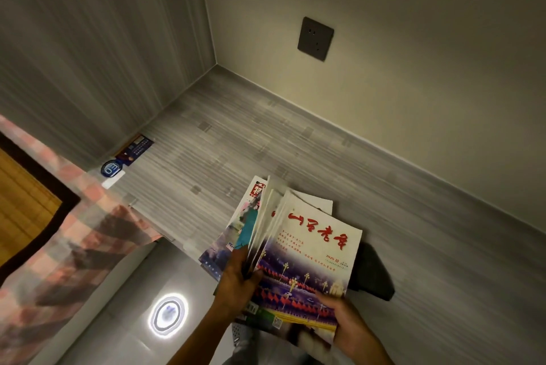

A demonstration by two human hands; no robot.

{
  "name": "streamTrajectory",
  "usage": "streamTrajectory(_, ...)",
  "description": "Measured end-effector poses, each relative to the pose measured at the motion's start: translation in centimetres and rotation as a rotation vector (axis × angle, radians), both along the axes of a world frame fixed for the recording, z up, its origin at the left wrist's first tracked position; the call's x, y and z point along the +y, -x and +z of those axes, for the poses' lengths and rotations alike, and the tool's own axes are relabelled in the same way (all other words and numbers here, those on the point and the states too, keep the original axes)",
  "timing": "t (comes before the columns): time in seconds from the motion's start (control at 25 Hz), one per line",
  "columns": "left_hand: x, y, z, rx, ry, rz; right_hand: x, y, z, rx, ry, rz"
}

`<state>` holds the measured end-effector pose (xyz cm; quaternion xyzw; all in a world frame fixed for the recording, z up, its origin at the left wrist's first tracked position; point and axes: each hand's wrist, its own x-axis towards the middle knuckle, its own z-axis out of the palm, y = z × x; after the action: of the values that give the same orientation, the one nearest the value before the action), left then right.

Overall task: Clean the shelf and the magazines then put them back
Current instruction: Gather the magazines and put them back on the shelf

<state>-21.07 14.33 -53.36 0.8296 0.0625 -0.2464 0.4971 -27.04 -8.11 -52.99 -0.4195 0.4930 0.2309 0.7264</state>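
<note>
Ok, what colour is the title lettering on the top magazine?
Red, on a white cover band of the top magazine; head view.

Only one view is given, taken from a camera worn on the person's head. The scene is seen from above, looking forward and down, tilted to one side. The grey shelf (pixel 295 140) and its corner are seen close up, and the floor (pixel 118 320) is seen lower left.

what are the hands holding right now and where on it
Both hold the stack of magazines: the left hand grips its lower left edge, the right hand its bottom right corner.
</note>
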Motion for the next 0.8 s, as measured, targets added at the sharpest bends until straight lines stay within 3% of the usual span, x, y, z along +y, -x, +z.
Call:
streamTrajectory(0.16, -3.3, 1.1, 2.2, -0.253, -0.141, -0.123, 0.9, 1.2, -0.8, 0.045, 0.025, -0.127)
streamTrajectory(0.4, -5.1, 2.2, 1.7, -0.225, -0.252, -0.269, 0.4, 2.6, -0.7, 0.017, 0.003, -0.241)
streamTrajectory(0.6, -5.3, 2.2, 2.6, -0.179, 0.025, -0.118, -1.1, 2.8, -0.5, 0.050, 0.031, -0.171)
streamTrajectory(0.8, -6.2, 2.5, 4.0, 0.023, 0.355, 0.012, -5.5, 5.7, 2.4, -0.106, -0.047, -0.300)
